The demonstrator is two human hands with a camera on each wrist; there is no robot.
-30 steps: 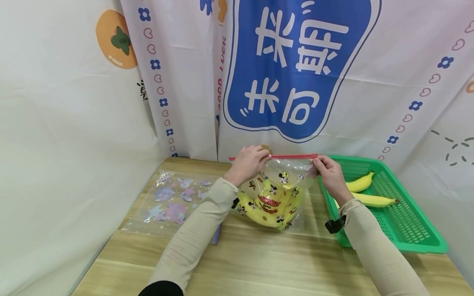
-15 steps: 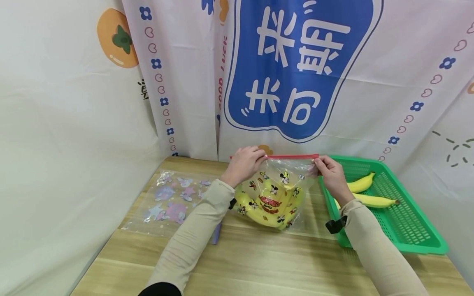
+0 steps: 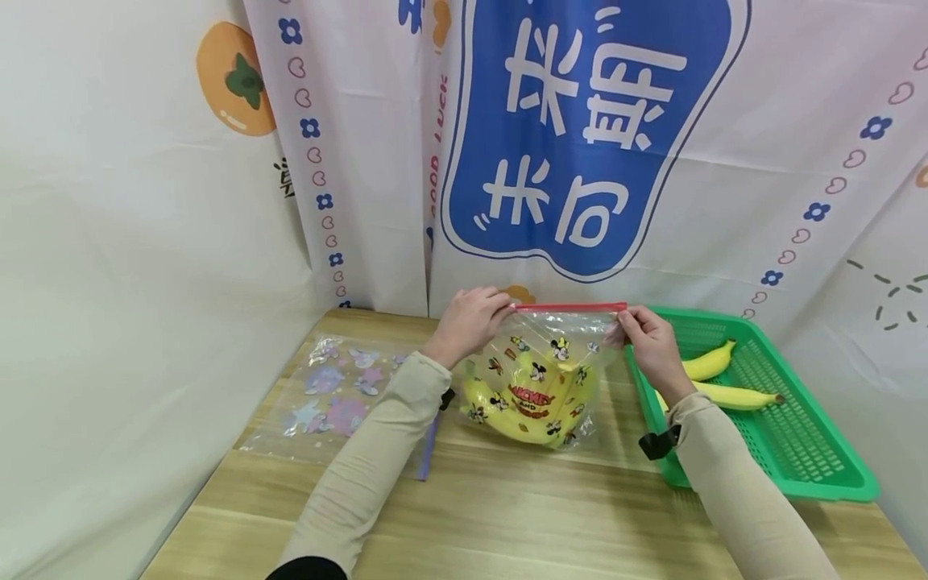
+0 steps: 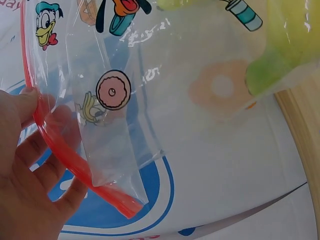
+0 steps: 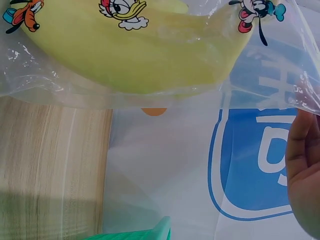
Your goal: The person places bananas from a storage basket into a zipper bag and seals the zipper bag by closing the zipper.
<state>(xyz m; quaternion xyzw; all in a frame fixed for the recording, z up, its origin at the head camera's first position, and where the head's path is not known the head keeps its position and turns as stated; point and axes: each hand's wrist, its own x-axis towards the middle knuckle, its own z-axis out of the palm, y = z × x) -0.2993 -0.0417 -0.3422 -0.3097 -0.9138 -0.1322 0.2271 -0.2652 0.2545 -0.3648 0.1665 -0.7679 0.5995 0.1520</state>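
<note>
A clear zip bag [image 3: 580, 326] with cartoon prints and a red zip strip [image 3: 569, 307] is held upright over the table, with yellow bananas [image 3: 507, 419] inside. My left hand [image 3: 470, 322] pinches the strip toward its left end. In the left wrist view, the thumb and index finger squeeze the red strip [image 4: 65, 155], whose free end sticks out past the other fingers. At the bag's top right corner, my right hand [image 3: 652, 346] pinches the plastic between thumb and fingers. Only part of that hand [image 5: 305, 175] shows in the right wrist view.
A second clear bag [image 3: 326, 395] with pastel prints and a purple strip [image 3: 428, 455] lies flat at left, partly under my left forearm. To the right stands a green basket [image 3: 834, 459] with bananas [image 3: 739, 395]. A printed cloth [image 3: 377, 201] hangs behind the wooden table [image 3: 507, 515].
My left hand has slid left along the red strip, so more of the strip shows to its right. The right hand has stayed at the bag's corner.
</note>
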